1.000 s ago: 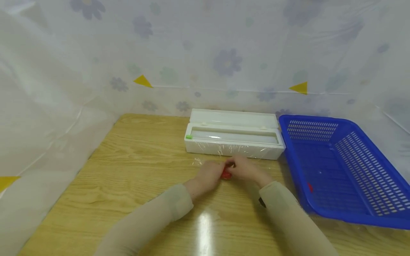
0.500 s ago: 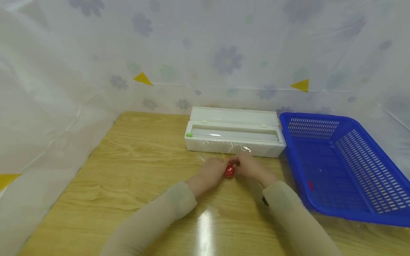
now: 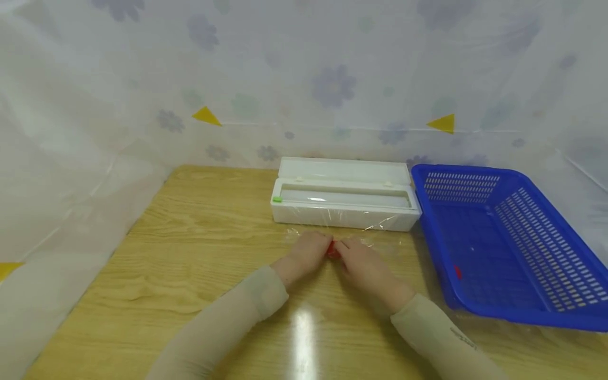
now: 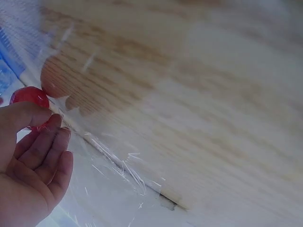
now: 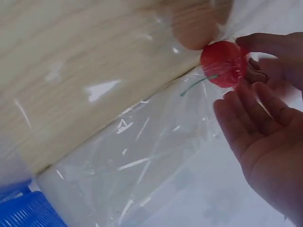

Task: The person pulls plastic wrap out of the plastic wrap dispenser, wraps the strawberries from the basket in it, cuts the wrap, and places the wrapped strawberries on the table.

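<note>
Covering the top of the head view: floral sheet (image 3: 280, 79). Worktop (image 3: 199, 232), wood-grain, below it. Blue basket (image 3: 541, 318) on the right side of the frame. White box (image 3: 347, 184) upper centre, lid up, just left of the basket. Clear film (image 5: 151, 151) runs from the box's front toward the hands. Left hand (image 3: 311, 250), frame centre: half-curled, thumb meeting fingertips, pinching at the film-covered ball. Right hand (image 3: 368, 266), just right of it: loosely curled, thumb and fingers at the ball's edge, exact contact partly hidden. Yellow triangles (image 3: 442, 124) upper left and upper right. Red ball (image 5: 220, 61) at frame centre, between both hands, under film; thin green strand (image 5: 196, 86) beside it. Red piece (image 3: 457, 272) at the basket's left side, identity unclear. Green tab (image 3: 277, 199) on the box's left end.
</note>
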Demonstrator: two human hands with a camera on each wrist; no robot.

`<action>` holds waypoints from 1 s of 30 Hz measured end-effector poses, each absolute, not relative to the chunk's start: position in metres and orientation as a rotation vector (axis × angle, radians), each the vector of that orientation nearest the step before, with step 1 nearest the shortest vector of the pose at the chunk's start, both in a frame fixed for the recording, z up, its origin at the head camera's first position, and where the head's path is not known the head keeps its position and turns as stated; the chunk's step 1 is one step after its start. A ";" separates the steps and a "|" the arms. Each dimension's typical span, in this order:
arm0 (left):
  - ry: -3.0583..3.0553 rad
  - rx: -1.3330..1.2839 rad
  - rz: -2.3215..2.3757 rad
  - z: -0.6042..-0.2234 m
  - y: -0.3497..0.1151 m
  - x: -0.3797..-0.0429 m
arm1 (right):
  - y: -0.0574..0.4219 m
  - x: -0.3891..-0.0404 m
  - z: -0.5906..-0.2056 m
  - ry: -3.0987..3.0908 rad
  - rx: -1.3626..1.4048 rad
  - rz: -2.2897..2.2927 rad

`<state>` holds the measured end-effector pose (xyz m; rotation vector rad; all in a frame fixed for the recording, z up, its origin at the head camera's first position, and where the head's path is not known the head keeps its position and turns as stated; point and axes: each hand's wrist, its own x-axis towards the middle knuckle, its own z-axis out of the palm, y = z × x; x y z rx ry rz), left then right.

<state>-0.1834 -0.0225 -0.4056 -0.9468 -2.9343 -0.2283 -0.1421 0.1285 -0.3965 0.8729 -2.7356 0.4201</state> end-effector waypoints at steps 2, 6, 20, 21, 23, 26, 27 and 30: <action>-2.954 -0.939 -0.258 -0.405 -0.022 -0.183 | 0.130 -0.144 -0.400 -2.761 0.851 0.420; -2.996 -0.898 -0.325 -0.407 -0.023 -0.184 | 0.134 -0.149 -0.406 -2.819 0.782 0.359; -3.035 -0.894 -0.365 -0.404 -0.023 -0.186 | 0.136 -0.166 -0.409 -2.980 0.544 0.103; -3.045 -0.891 -0.375 -0.404 -0.022 -0.186 | 0.136 -0.166 -0.409 -2.985 0.535 0.106; -3.062 -0.884 -0.380 -0.403 -0.022 -0.186 | 0.135 -0.168 -0.409 -2.985 0.535 0.125; -3.077 -0.874 -0.378 -0.403 -0.022 -0.186 | 0.135 -0.169 -0.411 -2.972 0.560 0.158; -3.083 -0.868 -0.379 -0.403 -0.022 -0.186 | 0.135 -0.170 -0.411 -2.966 0.567 0.166; -3.092 -0.863 -0.376 -0.401 -0.022 -0.185 | 0.135 -0.171 -0.411 -2.950 0.574 0.191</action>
